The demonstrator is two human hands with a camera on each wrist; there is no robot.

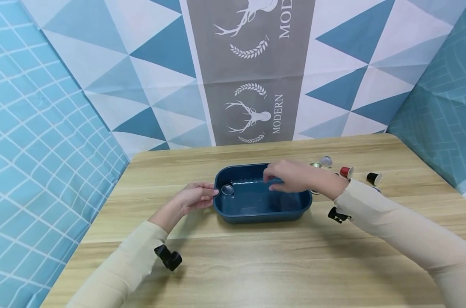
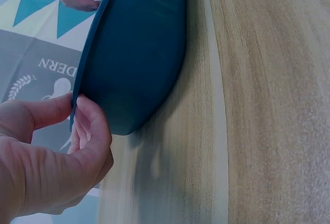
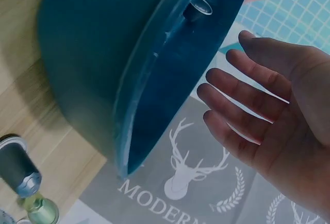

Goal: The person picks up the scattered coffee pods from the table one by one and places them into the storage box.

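A dark blue rectangular tub [image 1: 252, 201] with rounded corners stands on the wooden table. My left hand [image 1: 194, 197] pinches its left rim; in the left wrist view the thumb lies on one side of the wall and the curled fingers [image 2: 93, 121] on the other. Inside the tub, near that end, sits one coffee capsule [image 1: 227, 190] with a silvery rim, dark-sided in the right wrist view. Over the tub's right half hovers my right hand [image 1: 294, 174], its fingers [image 3: 240, 87] loosely extended and apart, with nothing held.
Several coffee capsules lie right of the tub: a red one [image 1: 346, 172], a black one [image 1: 373, 178], a pale one [image 1: 326, 161] and a greenish one [image 3: 41, 209]. My right forearm partly covers this group. A patterned cloth wall [image 1: 160, 85] rises behind the table's back edge.
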